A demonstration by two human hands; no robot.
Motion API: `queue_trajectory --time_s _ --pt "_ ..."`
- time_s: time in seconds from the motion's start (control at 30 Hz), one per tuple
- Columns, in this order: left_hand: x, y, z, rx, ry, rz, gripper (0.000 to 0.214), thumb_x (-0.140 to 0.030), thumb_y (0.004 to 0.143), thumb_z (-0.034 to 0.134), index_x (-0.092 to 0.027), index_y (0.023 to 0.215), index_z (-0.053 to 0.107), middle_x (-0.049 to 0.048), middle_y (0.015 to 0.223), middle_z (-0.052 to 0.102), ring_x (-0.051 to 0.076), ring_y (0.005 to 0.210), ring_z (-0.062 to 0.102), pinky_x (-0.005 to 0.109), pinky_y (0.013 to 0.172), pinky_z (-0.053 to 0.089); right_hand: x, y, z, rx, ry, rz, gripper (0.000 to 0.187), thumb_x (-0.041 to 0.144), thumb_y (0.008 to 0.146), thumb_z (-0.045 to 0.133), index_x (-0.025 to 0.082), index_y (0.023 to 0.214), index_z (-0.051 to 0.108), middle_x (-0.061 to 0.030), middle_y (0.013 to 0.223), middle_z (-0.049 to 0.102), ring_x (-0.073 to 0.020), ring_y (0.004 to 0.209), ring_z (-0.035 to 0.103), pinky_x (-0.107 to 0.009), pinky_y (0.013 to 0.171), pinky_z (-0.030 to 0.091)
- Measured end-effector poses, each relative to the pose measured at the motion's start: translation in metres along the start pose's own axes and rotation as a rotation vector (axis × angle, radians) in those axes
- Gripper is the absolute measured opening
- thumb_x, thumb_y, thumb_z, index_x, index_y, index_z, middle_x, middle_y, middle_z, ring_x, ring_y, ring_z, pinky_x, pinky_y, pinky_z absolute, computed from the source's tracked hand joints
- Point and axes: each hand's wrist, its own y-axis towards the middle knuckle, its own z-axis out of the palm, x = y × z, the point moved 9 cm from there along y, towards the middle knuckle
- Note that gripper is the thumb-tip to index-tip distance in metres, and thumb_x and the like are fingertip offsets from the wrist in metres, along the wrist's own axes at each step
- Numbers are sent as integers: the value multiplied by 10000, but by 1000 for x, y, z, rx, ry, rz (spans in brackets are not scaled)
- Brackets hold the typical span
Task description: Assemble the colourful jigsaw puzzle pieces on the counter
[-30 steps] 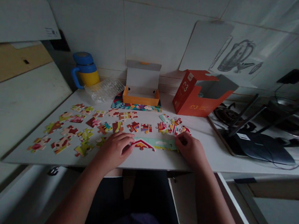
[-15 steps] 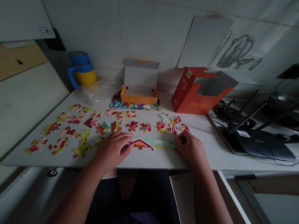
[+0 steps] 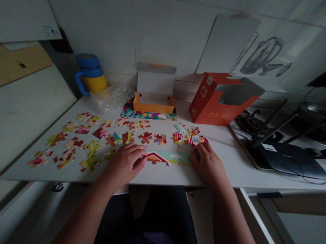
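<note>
A strip of joined jigsaw puzzle pieces (image 3: 166,156), pale green with a red roof shape, lies near the table's front edge between my hands. My left hand (image 3: 126,163) is closed with its fingers curled at the strip's left end. At the right end, my right hand (image 3: 207,164) pinches the end puzzle piece, most of which its fingers cover. Just beyond the strip lies a small group of loose puzzle pieces (image 3: 190,139), mostly red. Many other loose puzzle pieces (image 3: 91,147) spread out to the left of my left hand.
An open yellow box (image 3: 153,107) sits on a colourful flowered sheet (image 3: 149,115) at the back. Right of it stands an orange box (image 3: 211,107). A blue and yellow jug (image 3: 96,80) and clear bubble wrap (image 3: 115,95) are back left. A black router (image 3: 293,157) lies right, by a stove.
The view has shifted slightly. My right fingers have closed further over the strip's right end, covering more of the end piece. My left hand stays at the left end.
</note>
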Motion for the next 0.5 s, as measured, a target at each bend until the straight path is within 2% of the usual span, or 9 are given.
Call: queue_trajectory --time_s 0.13,0.23,0.37,0.5 --pt "3 -1 1 -4 -1 -11 114 -176 1019 669 -227 1093 740 78 1259 803 268 1191 740 488 1102 600 -6 2 1 17 53 37 110 288 981 577 243 1040 658 -104 1158 701 -253 937 684 -361 825 483" --pt "3 -1 1 -13 -11 4 99 -191 1027 669 -224 1088 739 80 1252 804 264 1179 745 502 1113 595 -14 14 -2 15 57 82 144 303 987 581 236 1052 690 -110 1139 713 -249 918 696 -359 824 497" --pt "3 -2 2 -9 -24 -2 100 -177 1015 685 -228 1080 742 73 1263 804 268 1193 741 529 1150 573 -16 50 5 76 -60 101 237 341 1032 584 203 1143 743 -172 1207 721 -279 971 720 -377 865 517" --pt "5 -4 3 -7 -34 -19 97 -194 1027 683 -227 1092 747 68 1263 800 263 1198 733 520 1138 574 -4 90 21 100 -75 75 315 423 1031 661 158 1170 757 -239 1253 722 -327 1056 739 -413 935 527"
